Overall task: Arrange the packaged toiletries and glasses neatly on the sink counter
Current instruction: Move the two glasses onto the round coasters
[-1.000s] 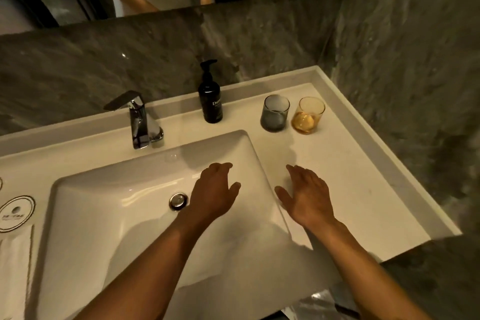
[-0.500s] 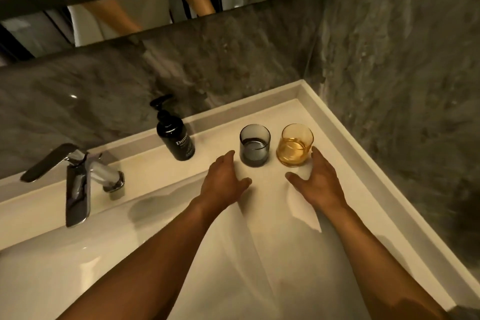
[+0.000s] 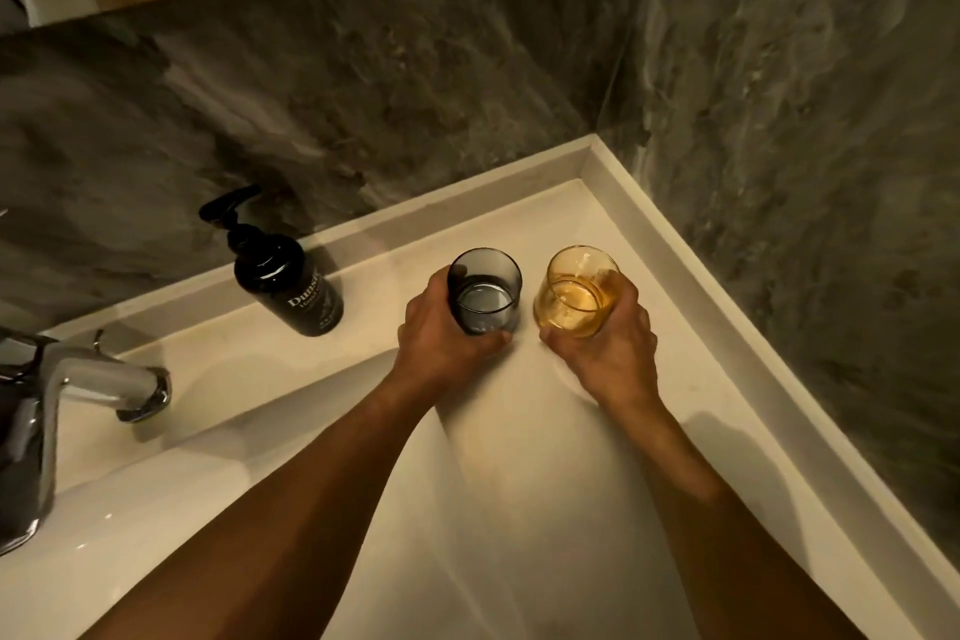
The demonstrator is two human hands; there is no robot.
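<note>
Two tumblers stand side by side on the white sink counter (image 3: 582,224), near its back right corner. My left hand (image 3: 441,338) is wrapped around the grey smoked glass (image 3: 485,294), fingers curled on its left side and thumb at its base. The amber glass (image 3: 576,294) is gripped by my right hand (image 3: 613,343) from the right and below. Both glasses are upright, a small gap apart. No packaged toiletries are in view.
A black pump bottle of hand soap (image 3: 285,276) stands left of the glasses by the back ledge. The chrome faucet (image 3: 78,385) juts out at far left over the basin (image 3: 156,525). Dark marble walls (image 3: 779,120) close the corner; a raised rim (image 3: 727,317) runs along the counter's right edge.
Both hands moved forward from above the basin and counter to the glasses and closed around them. The view shifted right and closer to the corner.
</note>
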